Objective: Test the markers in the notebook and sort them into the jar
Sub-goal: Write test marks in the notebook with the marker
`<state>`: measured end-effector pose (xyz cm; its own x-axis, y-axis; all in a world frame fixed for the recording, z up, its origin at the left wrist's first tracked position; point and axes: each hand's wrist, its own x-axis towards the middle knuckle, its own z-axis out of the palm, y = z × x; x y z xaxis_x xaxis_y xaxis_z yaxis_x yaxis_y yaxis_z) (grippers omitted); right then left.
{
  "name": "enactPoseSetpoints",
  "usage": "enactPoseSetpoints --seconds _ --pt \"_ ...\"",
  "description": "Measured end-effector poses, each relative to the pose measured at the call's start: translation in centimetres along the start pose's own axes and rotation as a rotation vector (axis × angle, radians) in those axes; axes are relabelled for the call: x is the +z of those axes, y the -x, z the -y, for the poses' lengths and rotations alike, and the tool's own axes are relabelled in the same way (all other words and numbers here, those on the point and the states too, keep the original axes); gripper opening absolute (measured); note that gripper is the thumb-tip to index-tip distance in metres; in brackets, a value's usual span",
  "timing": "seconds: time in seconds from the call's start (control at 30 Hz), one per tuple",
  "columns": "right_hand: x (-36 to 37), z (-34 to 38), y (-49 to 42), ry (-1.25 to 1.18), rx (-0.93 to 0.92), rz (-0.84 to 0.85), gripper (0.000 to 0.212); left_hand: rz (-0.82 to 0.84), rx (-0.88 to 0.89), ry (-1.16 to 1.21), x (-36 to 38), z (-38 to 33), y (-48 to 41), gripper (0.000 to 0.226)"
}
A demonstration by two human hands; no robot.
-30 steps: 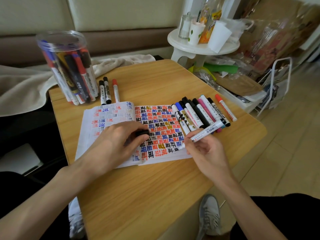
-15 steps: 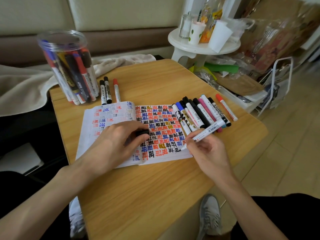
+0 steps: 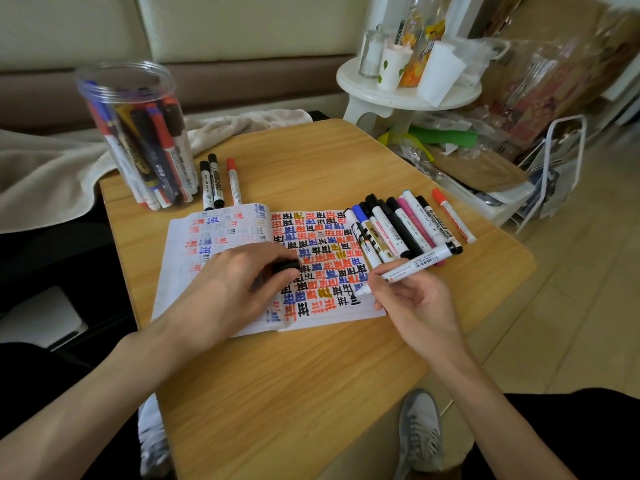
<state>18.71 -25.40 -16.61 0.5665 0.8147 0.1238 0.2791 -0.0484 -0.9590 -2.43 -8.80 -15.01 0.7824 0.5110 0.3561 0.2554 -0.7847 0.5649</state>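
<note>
On the smooth, wood-grain table [image 3: 277, 393], the right hand [image 3: 415, 306] pinched a white-barrelled marker [image 3: 415, 265] between curled thumb and fingers. Its tip was down at the near right part of the open notebook [image 3: 221, 230], beside black strokes. The left hand [image 3: 235, 289] lay curled on the page, gripping a black cap [image 3: 285, 265]. Red, blue and black marks packed the gridded paper. A row of markers [image 3: 391, 230] lay along the notebook's right edge. Far left, three loose markers [image 3: 216, 181] lay beside the clear cylindrical jar [image 3: 138, 133], itself full of markers.
</note>
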Motion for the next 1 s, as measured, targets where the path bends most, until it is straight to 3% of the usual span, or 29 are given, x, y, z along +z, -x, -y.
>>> enactPoseSetpoints --seconds 1.0 --pt "0.02 -0.11 -0.19 0.050 -0.038 0.006 0.010 -0.006 -0.008 -0.008 0.31 0.52 0.01 0.037"
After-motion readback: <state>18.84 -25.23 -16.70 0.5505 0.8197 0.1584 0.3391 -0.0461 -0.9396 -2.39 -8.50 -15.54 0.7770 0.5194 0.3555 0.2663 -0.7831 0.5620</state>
